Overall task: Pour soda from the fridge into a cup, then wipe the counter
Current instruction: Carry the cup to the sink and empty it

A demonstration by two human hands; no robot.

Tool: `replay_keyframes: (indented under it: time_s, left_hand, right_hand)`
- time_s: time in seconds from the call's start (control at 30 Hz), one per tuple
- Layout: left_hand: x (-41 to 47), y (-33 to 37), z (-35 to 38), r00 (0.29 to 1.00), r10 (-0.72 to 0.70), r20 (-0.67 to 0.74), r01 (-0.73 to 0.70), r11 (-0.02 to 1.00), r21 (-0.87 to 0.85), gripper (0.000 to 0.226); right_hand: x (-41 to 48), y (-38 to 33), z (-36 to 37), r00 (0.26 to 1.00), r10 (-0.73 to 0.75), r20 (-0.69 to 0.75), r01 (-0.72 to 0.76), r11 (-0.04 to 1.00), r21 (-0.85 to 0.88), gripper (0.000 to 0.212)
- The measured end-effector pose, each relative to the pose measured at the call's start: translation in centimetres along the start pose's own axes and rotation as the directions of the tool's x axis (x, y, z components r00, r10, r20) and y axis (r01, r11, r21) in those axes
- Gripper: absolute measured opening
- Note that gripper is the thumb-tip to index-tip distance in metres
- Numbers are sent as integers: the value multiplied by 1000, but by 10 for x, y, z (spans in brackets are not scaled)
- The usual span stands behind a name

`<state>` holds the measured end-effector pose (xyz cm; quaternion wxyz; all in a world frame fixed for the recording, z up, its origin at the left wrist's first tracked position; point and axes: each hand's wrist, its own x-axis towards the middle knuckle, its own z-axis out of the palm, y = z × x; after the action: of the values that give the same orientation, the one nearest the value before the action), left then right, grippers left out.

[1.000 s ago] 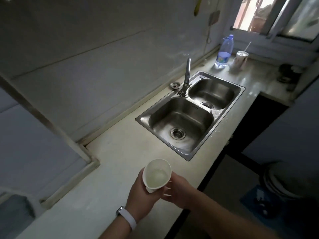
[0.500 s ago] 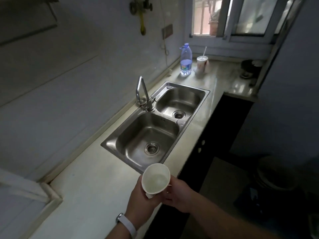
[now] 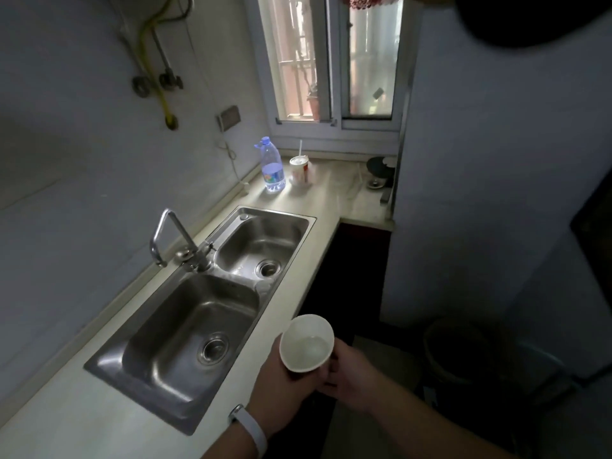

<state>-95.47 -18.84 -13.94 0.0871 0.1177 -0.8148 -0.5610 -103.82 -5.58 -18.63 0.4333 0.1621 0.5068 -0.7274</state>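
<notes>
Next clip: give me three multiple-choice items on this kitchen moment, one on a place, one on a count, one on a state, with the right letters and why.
1. Where does the water bottle stand?
A. inside the sink
B. on the counter by the window
C. on the floor

2. How many basins has the sink?
A. one
B. two
C. three

3. How is the cup held?
A. by both hands
B. by one hand
C. by neither; it stands on the counter

Answers: 1 B, it stands past the sink, beside a cup with a straw. 2 B, two drains show. 3 A, left hand and right hand both touch it.

White cup (image 3: 306,346), blue-capped bottle (image 3: 272,167)
</notes>
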Motion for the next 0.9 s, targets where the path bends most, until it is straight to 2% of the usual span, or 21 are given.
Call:
replay_keyframes:
  time_s: [0.13, 0.33, 0.43, 0.5, 0.6, 0.77, 0.9]
  left_hand:
    - [32, 13, 27, 997, 18, 79, -17, 1000, -13, 64]
    - [82, 8, 61, 982, -46, 185, 57, 997, -54, 67]
    - [113, 1, 76, 974, -53, 220, 74, 993, -88, 71]
    - [139, -5, 84, 969, -59, 240, 88, 990, -111, 69]
    - [188, -13, 92, 966, -72, 247, 107, 985, -133, 67]
    - [280, -19, 87, 970, -66, 232, 103, 983, -154, 69]
    - [355, -17, 68, 976, -49, 211, 92, 976, -199, 73]
  right_hand:
    - [5, -26, -28, 998, -26, -53, 28, 999, 38, 43]
    - [26, -59, -56, 994, -38, -98, 45, 996, 75, 42]
    - [42, -79, -66, 989, -1, -151, 22, 990, 138, 50]
    - [55, -99, -69, 986, 12, -169, 16, 985, 169, 46]
    - [82, -133, -71, 984, 21, -178, 11, 984, 179, 35]
    - [145, -200, -59, 981, 9, -195, 17, 991, 132, 49]
    - [194, -255, -35, 979, -43, -199, 58, 996, 68, 44]
